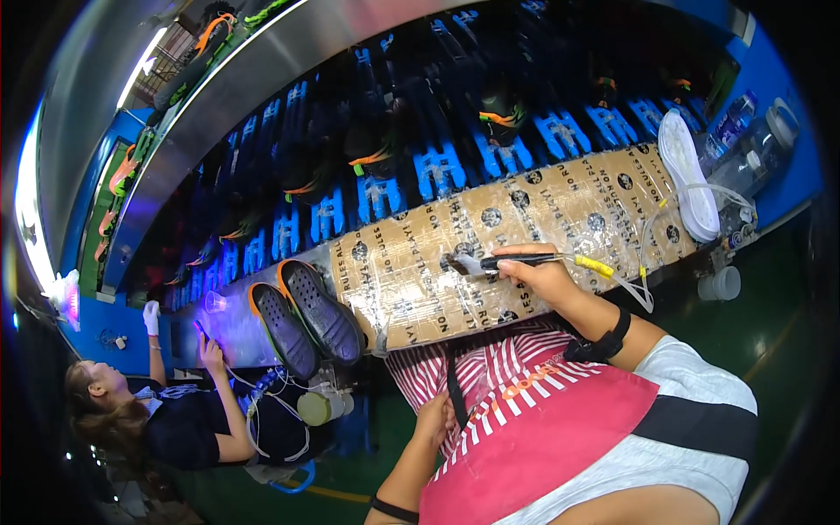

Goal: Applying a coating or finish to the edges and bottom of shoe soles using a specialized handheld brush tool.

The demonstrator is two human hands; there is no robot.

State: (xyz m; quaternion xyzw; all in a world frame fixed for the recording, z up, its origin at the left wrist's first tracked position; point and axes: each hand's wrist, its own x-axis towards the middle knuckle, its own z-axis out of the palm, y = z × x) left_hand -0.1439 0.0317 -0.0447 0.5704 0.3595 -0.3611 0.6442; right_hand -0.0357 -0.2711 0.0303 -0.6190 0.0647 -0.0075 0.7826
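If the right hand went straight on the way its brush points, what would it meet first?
Moving left over the cardboard, the right hand with its brush would probably meet the orange-edged end of the nearer dark shoe. Depth is unclear; tilted down, the bristles would touch cardboard sooner.

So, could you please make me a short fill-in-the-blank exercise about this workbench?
1. The brush is in the person's ____ hand.
2. From the person's side, two dark soles lie at the ____ end of the cardboard.
3. The single sole near the cardboard's other end is ____ in colour.
4. The fitting behind the brush's black handle is ____ in colour.

Missing words: right; left; white; yellow.
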